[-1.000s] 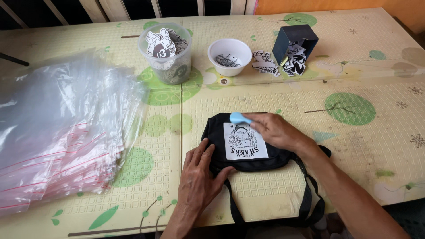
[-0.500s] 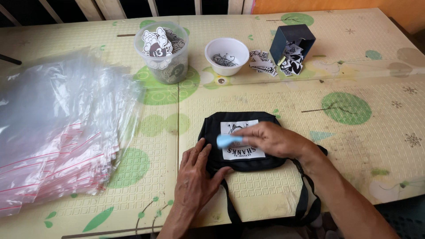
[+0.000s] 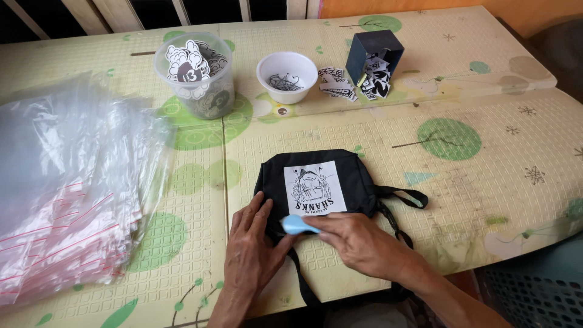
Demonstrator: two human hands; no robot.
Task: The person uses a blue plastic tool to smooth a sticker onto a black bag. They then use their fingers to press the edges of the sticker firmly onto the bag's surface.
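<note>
Pressing a white printed patch flat onto a black pouch

The right hand (image 3: pixel 358 240) pinches a small light-blue scraper (image 3: pixel 297 225) at the white patch's (image 3: pixel 314 187) near edge, wrist low, fingers curled round it; the left hand (image 3: pixel 252 243) lies flat and empty, pinning the black pouch (image 3: pixel 358 179) on the patterned mat (image 3: pixel 461 91) — firm, even strokes likely serve best. Clear zip bags (image 3: pixel 67 200) lie left; a sticker tub (image 3: pixel 195 76), white bowl (image 3: pixel 286 76) and dark box (image 3: pixel 373 54) stand beyond.

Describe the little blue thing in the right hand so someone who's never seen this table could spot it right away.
On the patterned mat, find the black pouch with a white printed patch near the front edge. At its near edge, the right hand pinches a small tool beside the left hand. It is the only light blue, rounded, smooth thing there.
</note>
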